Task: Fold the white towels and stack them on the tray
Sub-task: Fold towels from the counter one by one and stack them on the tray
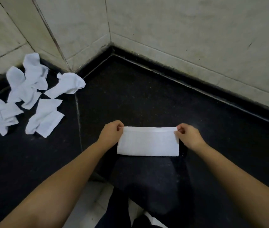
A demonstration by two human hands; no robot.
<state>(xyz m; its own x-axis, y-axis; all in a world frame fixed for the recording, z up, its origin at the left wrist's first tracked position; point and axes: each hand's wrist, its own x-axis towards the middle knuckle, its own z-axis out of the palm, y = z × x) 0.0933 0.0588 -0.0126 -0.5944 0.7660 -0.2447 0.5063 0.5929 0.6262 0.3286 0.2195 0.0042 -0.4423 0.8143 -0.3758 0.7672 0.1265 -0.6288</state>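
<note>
A white towel (pixel 147 142), folded into a flat rectangle, lies near the front edge of the dark counter (pixel 147 96). My left hand (pixel 110 132) pinches its far left corner. My right hand (pixel 189 135) pinches its far right corner. Both far corners look doubled over, with layers meeting along the far edge. Several crumpled white towels (pixel 30 94) lie in a loose pile at the far left of the counter. No tray is in view.
Pale tiled walls (pixel 196 38) meet in a corner behind the counter. A seam in the counter (pixel 78 122) runs front to back between the pile and my hands. My dark-clothed knee (pixel 148 183) sits below the counter's front edge.
</note>
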